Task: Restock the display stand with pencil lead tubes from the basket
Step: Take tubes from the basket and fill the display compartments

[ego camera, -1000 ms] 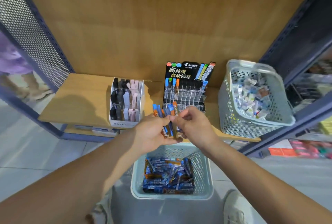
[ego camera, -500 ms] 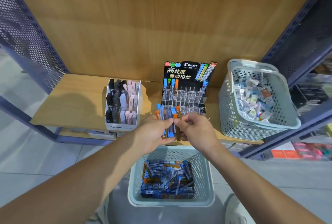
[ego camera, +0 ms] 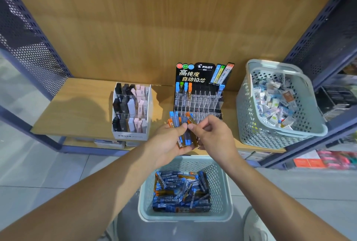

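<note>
Several pencil lead tubes [ego camera: 180, 124] fan out in the gripping left hand [ego camera: 166, 144], just before the display stand [ego camera: 199, 97]. The right hand [ego camera: 214, 136] pinches one orange tube [ego camera: 193, 136]; more fill the basket [ego camera: 185, 218] below.

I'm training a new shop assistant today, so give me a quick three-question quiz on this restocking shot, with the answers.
1. True or false: every slot of the display stand is already filled.
2. The left hand grips a bunch of lead tubes; the right hand pinches a single tube of which colour? A orange, B green, C pink.
3. Fill in: the white box left of the stand reads ____.
Key: 1 false; 2 A; 3 MONO.
</note>
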